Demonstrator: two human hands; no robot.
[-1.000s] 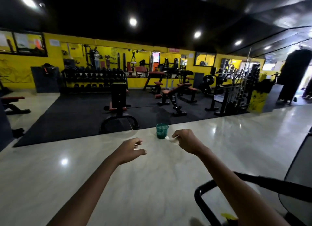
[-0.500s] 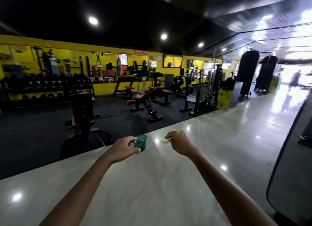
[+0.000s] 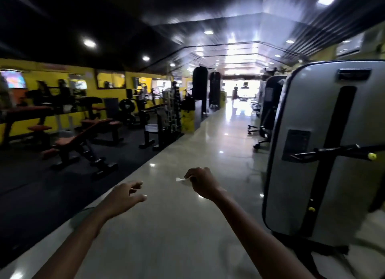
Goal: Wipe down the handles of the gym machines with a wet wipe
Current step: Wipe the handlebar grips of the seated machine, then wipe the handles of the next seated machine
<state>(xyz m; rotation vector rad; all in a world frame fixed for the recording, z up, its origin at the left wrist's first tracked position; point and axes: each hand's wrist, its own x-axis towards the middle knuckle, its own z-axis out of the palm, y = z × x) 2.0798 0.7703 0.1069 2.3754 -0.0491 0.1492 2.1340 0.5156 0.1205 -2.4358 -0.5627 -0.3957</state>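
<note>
Head view: both bare forearms reach forward over the glossy pale tiled floor [image 3: 208, 145]; hands are apart, not touching; left hand [image 3: 123, 197] holds nothing, fingers loosely spread and slightly curled; right hand [image 3: 203, 184] is curled, pinching a small white wet wipe [image 3: 180, 179] that pokes out to the left of the fingers; wipe is in the air, touching no machine; on the right, near, stands a grey rounded-panel gym machine [image 3: 308, 153] with a black vertical slot; its black horizontal handle bar [image 3: 333, 150] ends in a yellow cap [image 3: 371, 156], well apart from the wipe; more dark machines [image 3: 270, 103] sit further back on the right; on the left, black rubber mat flooring [image 3: 37, 185] carries red-padded black benches [image 3: 83, 141] and a rack of bars [image 3: 170, 116]; the yellow back wall [image 3: 89, 74] is on the far left; two black punching bags [image 3: 200, 85] hang mid-distance; frame is motion-blurred, so fine detail is unclear.
</note>
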